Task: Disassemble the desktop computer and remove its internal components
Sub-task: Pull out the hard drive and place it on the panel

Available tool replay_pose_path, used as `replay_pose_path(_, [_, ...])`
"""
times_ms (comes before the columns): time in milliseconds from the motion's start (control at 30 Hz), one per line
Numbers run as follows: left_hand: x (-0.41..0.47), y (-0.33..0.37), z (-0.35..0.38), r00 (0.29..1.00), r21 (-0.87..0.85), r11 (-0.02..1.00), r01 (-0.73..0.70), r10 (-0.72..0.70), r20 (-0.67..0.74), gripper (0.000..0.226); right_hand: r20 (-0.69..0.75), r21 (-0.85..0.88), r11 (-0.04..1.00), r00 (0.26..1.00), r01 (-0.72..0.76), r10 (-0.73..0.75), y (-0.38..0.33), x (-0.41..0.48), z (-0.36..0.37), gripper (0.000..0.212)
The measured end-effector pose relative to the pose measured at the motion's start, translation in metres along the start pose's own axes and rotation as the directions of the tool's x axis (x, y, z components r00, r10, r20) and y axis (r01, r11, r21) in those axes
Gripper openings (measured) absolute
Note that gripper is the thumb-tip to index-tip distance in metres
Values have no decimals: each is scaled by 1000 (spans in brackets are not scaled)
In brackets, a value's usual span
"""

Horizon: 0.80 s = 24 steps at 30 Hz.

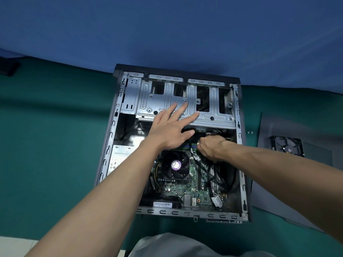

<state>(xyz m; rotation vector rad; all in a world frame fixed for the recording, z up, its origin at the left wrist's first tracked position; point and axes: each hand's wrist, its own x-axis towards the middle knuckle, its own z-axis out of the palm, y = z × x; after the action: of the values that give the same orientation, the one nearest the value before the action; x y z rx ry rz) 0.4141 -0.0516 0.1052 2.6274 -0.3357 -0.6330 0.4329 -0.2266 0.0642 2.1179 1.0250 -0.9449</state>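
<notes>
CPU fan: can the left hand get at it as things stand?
Probably yes. The CPU fan lies uncovered near the left hand, which rests open on the drive cage.

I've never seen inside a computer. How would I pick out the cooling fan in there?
Start at the open computer case. In its near half lies the green motherboard, below the left hand. The CPU fan sits on it: a black square frame with round blades and a purple sticker on its hub, which nothing nearby has.

Dim, bluish, even light; soft shadows inside the case; sharp centre, edges bowed by wide-angle lens.
</notes>
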Motion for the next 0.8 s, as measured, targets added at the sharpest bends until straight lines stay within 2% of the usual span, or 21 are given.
replay_pose_path(67, [0, 0, 0, 1000, -2, 1000, 2, -2, 1, 55, 0, 15, 1000, 1000, 12, -12, 1, 1, 1, 26])
replay_pose_path(200, [0, 0, 1, 1000, -13, 1000, -1, 1, 1, 55, 13, -79, 997, 1000, 6, -5, -1, 1, 4, 29])
replay_pose_path(400, [0, 0, 2, 1000, -10, 1000, 2, -2, 6, 55, -22, 88, 995, 999, -36, 38, 3, 0, 2, 32])
replay_pose_path(567, [0, -1, 3, 1000, -10, 1000, -3, 3, -5, 55, -71, 9, 997, 995, -73, 73, -6, -5, 5, 29])
replay_pose_path(600, [0, -1, 3, 1000, -8, 1000, -1, 1, -8, 55, -45, 95, 989, 992, -112, 117, -9, -7, 2, 29])
replay_pose_path(700, [0, 0, 2, 1000, -6, 1000, -1, 1, -6, 54, -58, 207, 977, 996, -60, 74, 5, -7, 2, 32])
replay_pose_path(733, [1, 0, 2, 1000, -12, 1000, -4, 4, -8, 53, -70, 201, 979, 996, -45, 60, 10, -7, 3, 33])
replay_pose_path(800, [1, 0, 3, 1000, -22, 1000, -5, 5, -15, 52, -71, 70, 996, 996, -51, 56, 1, -7, 2, 31])
